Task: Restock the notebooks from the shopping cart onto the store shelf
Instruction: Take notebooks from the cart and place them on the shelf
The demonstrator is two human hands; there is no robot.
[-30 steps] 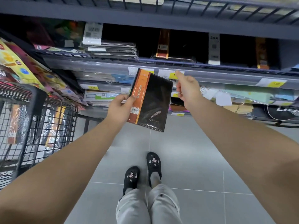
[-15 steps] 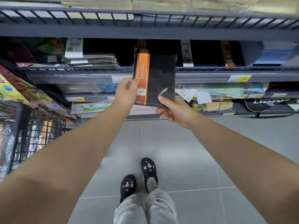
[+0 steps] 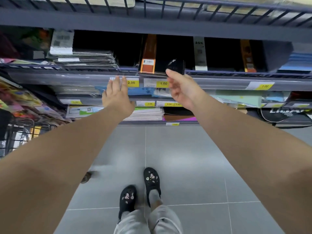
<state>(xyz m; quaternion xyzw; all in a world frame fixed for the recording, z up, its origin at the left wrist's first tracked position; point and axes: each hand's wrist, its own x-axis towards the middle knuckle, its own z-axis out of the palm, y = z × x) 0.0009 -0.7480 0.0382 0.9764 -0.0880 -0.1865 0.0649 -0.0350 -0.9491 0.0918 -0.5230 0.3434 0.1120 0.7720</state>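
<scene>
A black notebook with an orange spine band (image 3: 158, 65) lies flat on the wire store shelf (image 3: 219, 74), its front edge at the shelf's lip. My right hand (image 3: 182, 89) is just below that edge, fingers apart, one fingertip touching the notebook's front. My left hand (image 3: 117, 97) hangs lower and to the left, in front of the yellow price tags, fingers spread and empty. The shopping cart (image 3: 20, 132) stands at the far left with more wrapped notebooks inside.
A stack of wrapped notebooks (image 3: 84, 58) lies left of the placed one; other black notebooks (image 3: 249, 56) sit to the right. Lower shelves hold paper goods (image 3: 145, 114). Grey tiled floor and my black shoes (image 3: 140, 191) are below.
The notebook has gone from both hands onto the shelf. My left hand has let go and dropped down; my right hand has opened at the notebook's front edge.
</scene>
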